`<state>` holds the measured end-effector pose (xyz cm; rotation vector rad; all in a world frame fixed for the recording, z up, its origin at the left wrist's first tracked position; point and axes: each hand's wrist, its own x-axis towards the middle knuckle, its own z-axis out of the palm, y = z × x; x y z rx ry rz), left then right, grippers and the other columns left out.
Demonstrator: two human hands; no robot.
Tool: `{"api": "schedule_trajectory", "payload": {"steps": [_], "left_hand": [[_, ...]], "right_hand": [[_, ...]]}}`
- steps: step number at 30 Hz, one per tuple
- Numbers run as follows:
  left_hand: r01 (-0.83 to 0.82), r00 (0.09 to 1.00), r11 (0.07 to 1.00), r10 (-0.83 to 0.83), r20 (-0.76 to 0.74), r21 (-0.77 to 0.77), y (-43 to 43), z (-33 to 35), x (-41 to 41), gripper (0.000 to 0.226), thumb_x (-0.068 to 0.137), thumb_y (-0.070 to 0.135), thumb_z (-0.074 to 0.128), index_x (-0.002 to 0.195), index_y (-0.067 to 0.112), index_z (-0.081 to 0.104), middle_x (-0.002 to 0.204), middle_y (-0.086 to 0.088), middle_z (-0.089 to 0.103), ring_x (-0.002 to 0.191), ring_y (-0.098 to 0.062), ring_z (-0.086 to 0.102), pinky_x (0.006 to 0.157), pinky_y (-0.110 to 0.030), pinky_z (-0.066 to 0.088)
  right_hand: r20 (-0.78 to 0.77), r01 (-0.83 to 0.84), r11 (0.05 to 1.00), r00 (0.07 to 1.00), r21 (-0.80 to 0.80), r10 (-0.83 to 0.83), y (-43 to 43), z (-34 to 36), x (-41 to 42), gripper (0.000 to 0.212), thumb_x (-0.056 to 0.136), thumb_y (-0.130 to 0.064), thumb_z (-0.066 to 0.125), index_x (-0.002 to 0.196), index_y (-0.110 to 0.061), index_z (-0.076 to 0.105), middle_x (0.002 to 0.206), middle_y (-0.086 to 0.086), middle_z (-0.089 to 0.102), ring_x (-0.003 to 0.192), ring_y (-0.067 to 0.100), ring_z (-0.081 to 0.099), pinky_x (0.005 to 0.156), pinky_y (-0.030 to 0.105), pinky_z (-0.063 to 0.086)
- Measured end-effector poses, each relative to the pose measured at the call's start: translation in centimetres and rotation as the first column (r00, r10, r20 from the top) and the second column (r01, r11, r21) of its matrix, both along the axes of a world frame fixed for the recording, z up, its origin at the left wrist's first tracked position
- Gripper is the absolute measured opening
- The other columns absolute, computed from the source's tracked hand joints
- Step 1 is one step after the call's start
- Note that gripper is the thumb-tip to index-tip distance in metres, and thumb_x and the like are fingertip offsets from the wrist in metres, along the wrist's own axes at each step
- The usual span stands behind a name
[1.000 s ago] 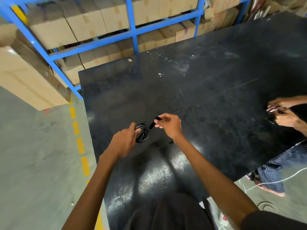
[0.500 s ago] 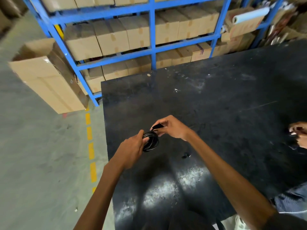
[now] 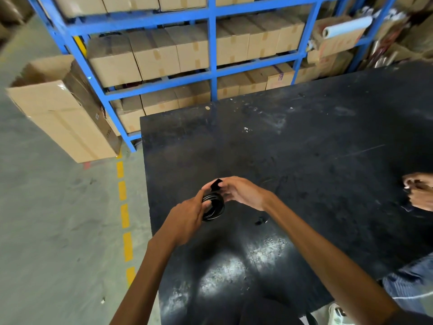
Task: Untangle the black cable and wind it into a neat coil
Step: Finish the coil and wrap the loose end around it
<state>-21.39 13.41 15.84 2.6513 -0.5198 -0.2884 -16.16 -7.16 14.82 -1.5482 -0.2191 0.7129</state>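
The left hand (image 3: 187, 216) has its fingers clamped on the small coil of glossy black cable (image 3: 212, 208), held just above the near left part of the dark, scuffed surface (image 3: 304, 160). The right hand (image 3: 243, 192) pinches a flat black strap end (image 3: 216, 184) that sticks up at the top of the coil, its other fingers spread apart.

The likely trouble is the loops springing loose: if the left grip slackens while the strap is worked around the bundle, the stiff cable could unwind and the coil lose its neat shape. The strap could also slip from the pinch.

The surface carries only a small dark scrap (image 3: 261, 221) near the right forearm. Another person's hands (image 3: 419, 195) work at its right edge. Behind stand blue steel racks (image 3: 212, 73) stacked with brown cardboard boxes (image 3: 152, 55), over a grey concrete floor (image 3: 58, 219) with a dashed yellow line (image 3: 125, 214).
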Motion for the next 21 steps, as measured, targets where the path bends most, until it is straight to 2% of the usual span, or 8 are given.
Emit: {"api": "schedule_trajectory", "payload": {"steps": [1, 3, 5, 8, 10, 12, 17, 21], "left_hand": [[0.002, 1.0, 1.0, -0.002, -0.006, 0.007, -0.2, 0.0, -0.1, 0.038, 0.108, 0.04, 0.028, 0.138, 0.019, 0.041, 0.121, -0.012, 0.071, 0.1, -0.036, 0.068, 0.084, -0.044, 0.054], [-0.001, 1.0, 1.0, 0.001, -0.016, 0.02, -0.4, -0.2, -0.3, 0.033, 0.108, 0.04, 0.027, 0.122, 0.016, 0.045, 0.112, -0.012, 0.071, 0.093, -0.036, 0.067, 0.081, -0.048, 0.054], [-0.015, 1.0, 1.0, 0.015, -0.022, 0.015, -0.4, -0.3, -0.4, 0.031, 0.108, 0.04, 0.027, 0.111, 0.014, 0.045, 0.105, -0.011, 0.071, 0.087, -0.035, 0.066, 0.078, -0.049, 0.054], [-0.038, 0.999, 0.999, 0.037, -0.026, -0.013, -0.2, -0.6, -0.7, 0.031, 0.108, 0.04, 0.027, 0.107, 0.015, 0.044, 0.1, -0.01, 0.071, 0.085, -0.035, 0.065, 0.076, -0.048, 0.054], [-0.048, 0.999, 0.999, 0.047, -0.022, -0.026, 0.1, -0.7, -0.7, 0.032, 0.108, 0.042, 0.026, 0.107, 0.016, 0.044, 0.097, -0.009, 0.071, 0.082, -0.034, 0.065, 0.075, -0.048, 0.054], [-0.054, 0.998, 0.998, 0.053, -0.02, -0.041, 0.3, -0.9, -0.7, 0.033, 0.108, 0.043, 0.025, 0.109, 0.017, 0.045, 0.096, -0.008, 0.071, 0.081, -0.033, 0.066, 0.075, -0.048, 0.054], [-0.064, 0.998, 0.993, 0.063, -0.01, -0.094, 0.6, -1.2, -0.8, 0.038, 0.108, 0.042, 0.024, 0.129, 0.02, 0.047, 0.101, -0.006, 0.072, 0.082, -0.028, 0.067, 0.075, -0.048, 0.056], [-0.073, 0.997, 0.989, 0.071, -0.026, -0.125, 1.1, -1.3, -0.9, 0.037, 0.108, 0.041, 0.025, 0.128, 0.02, 0.048, 0.094, -0.002, 0.069, 0.078, -0.024, 0.066, 0.074, -0.046, 0.057]], "right_hand": [[-0.006, 0.028, 1.0, 1.0, 0.0, -0.028, 0.3, 0.0, -0.2, 0.043, 0.107, -0.018, 0.031, 0.129, -0.005, 0.066, 0.125, 0.015, 0.069, 0.111, 0.024, 0.062, 0.097, 0.037, 0.046], [-0.009, 0.084, 0.996, 0.996, -0.005, -0.084, 1.0, 0.2, -0.8, 0.04, 0.106, -0.026, 0.031, 0.123, -0.013, 0.065, 0.114, 0.007, 0.063, 0.103, 0.02, 0.061, 0.094, 0.035, 0.045], [-0.019, 0.118, 0.993, 0.993, -0.005, -0.118, 1.5, 0.3, -1.4, 0.032, 0.096, -0.032, 0.039, 0.115, -0.018, 0.06, 0.107, 0.007, 0.054, 0.096, 0.019, 0.055, 0.09, 0.033, 0.042], [-0.01, 0.138, 0.99, 0.99, -0.006, -0.138, 1.7, 0.1, -2.3, 0.033, 0.085, -0.018, 0.048, 0.118, -0.017, 0.051, 0.103, 0.007, 0.051, 0.094, 0.017, 0.049, 0.086, 0.03, 0.041], [0.049, 0.112, 0.993, 0.993, -0.049, -0.109, 1.8, -0.1, -2.7, 0.041, 0.089, 0.002, 0.054, 0.128, -0.009, 0.047, 0.106, 0.008, 0.057, 0.098, 0.017, 0.053, 0.088, 0.029, 0.045], [0.091, 0.091, 0.992, 0.992, -0.084, -0.083, 1.9, -0.2, -3.1, 0.051, 0.088, 0.016, 0.058, 0.133, -0.005, 0.045, 0.113, 0.008, 0.062, 0.103, 0.018, 0.059, 0.094, 0.034, 0.051], [0.158, 0.126, 0.988, 0.981, -0.093, -0.11, 2.4, -0.2, -3.4, 0.052, 0.084, 0.02, 0.064, 0.129, -0.004, 0.053, 0.114, 0.009, 0.066, 0.103, 0.018, 0.063, 0.098, 0.04, 0.054], [0.181, 0.132, 0.988, 0.977, -0.085, -0.115, 2.5, 0.0, -3.6, 0.05, 0.084, 0.014, 0.072, 0.127, -0.005, 0.056, 0.113, 0.009, 0.068, 0.104, 0.018, 0.067, 0.1, 0.042, 0.056]]}}
